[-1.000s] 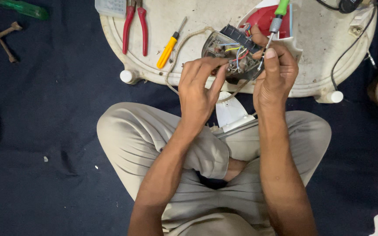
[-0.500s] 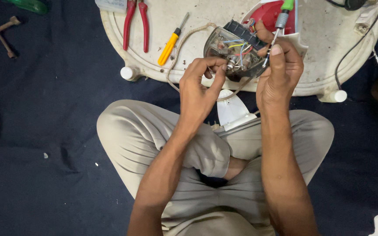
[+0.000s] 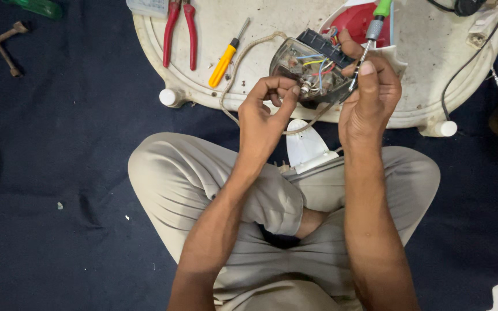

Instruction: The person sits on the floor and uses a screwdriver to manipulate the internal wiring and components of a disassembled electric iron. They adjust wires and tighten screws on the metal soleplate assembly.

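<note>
While you are sitting cross-legged on the floor, your left hand [image 3: 263,118] is pinching a small part at the near edge of the clear housing [image 3: 309,69], fingers pressed together. Your right hand [image 3: 370,98] is gripping a green screwdriver [image 3: 370,34], its tip in the wiring. That housing is hovering over the white tabletop [image 3: 260,23], beside a yellow screwdriver [image 3: 226,57] and red pliers [image 3: 177,29].

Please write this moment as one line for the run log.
left hand: pinches small part at clear wired housing | right hand: holds housing and green-handled screwdriver | nearby: yellow screwdriver, red pliers
</note>
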